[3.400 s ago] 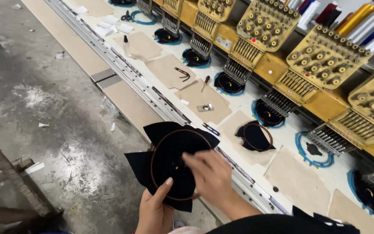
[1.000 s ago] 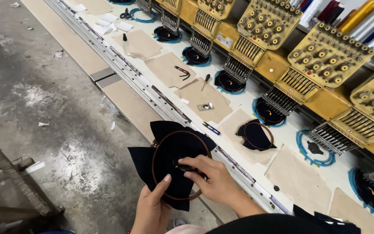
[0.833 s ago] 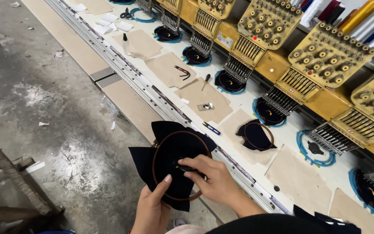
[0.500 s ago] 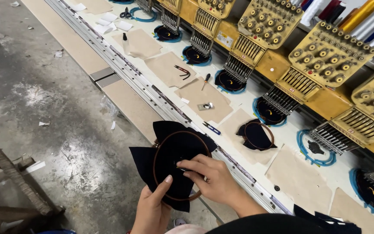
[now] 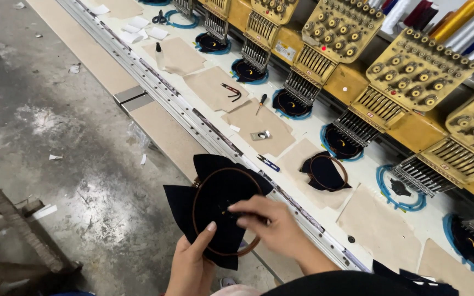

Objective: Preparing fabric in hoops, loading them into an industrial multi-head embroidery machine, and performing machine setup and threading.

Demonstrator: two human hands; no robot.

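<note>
Both hands stay on the hooped dark cloth, unmoved.

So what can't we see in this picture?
- What the right hand pinches: the fingers cover it, head view.
- Any stitching on the dark cloth in the hoop: too dark and small.
- The left hand: its lower part is cut off by the bottom edge.
- The small metal thing on the table: too small to tell.

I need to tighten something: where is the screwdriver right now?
The screwdriver lies on the machine table, upper centre, between the black snips and a small metal clip.
</note>
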